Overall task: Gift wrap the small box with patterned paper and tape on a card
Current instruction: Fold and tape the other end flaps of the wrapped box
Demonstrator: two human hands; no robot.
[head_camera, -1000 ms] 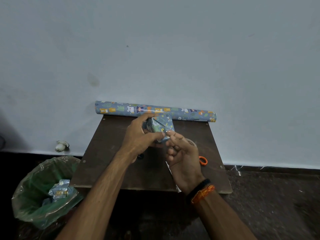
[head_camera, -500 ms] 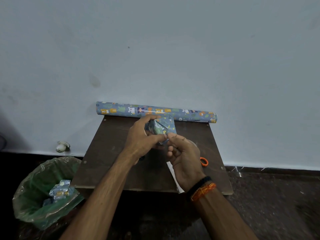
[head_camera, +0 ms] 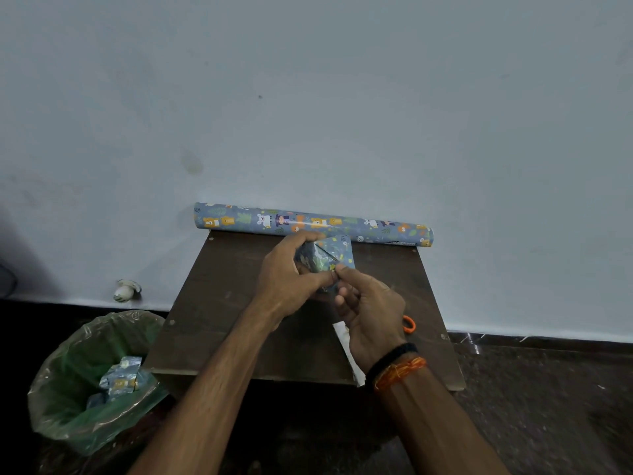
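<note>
My left hand [head_camera: 287, 272] gripped the small box [head_camera: 317, 258] while my right hand [head_camera: 368, 313] had crept up, pinching the paper flap [head_camera: 342, 250] (end fold nearly shut).

Two hands, left hand [head_camera: 287, 269] and right hand [head_camera: 370, 313], one wrapped box [head_camera: 323, 257] between the fingers, one paper roll [head_camera: 308, 223] beyond them, one table [head_camera: 222, 303], one green-lined bin [head_camera: 85, 389], one orange scissors handle [head_camera: 408, 324]
</note>
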